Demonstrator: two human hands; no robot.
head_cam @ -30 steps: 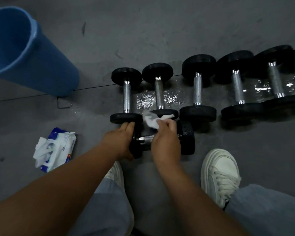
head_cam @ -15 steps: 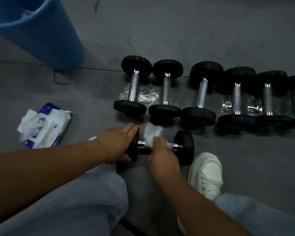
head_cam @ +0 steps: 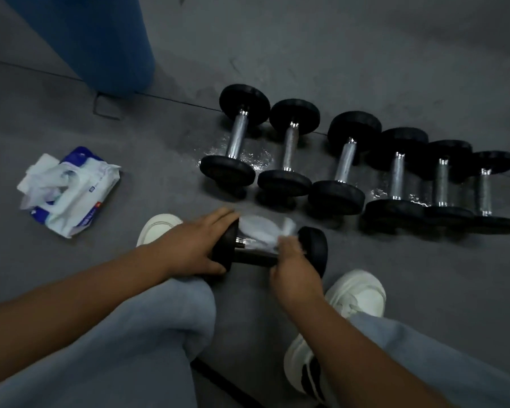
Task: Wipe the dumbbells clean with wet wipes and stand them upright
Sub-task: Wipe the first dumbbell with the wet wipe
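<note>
Floor (head_cam: 365, 54) — dumbbell (head_cam: 253, 259) spans left grip (head_cam: 195, 245), right grip (head_cam: 295, 278).

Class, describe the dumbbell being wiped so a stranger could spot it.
Right of the blue plastic bin runs a row of six black-ended, chrome-handled dumbbells. Nearer the person, apart from the row, is a seventh dumbbell. Only it is held, by left hand and right hand, with a white wet wipe on its handle.

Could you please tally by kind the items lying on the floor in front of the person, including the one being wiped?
Dumbbells: 7, including the held dumbbell
Wet-wipe pack: 1
Loose wipe: 1
Blue bin: 1
Total: 10
</note>
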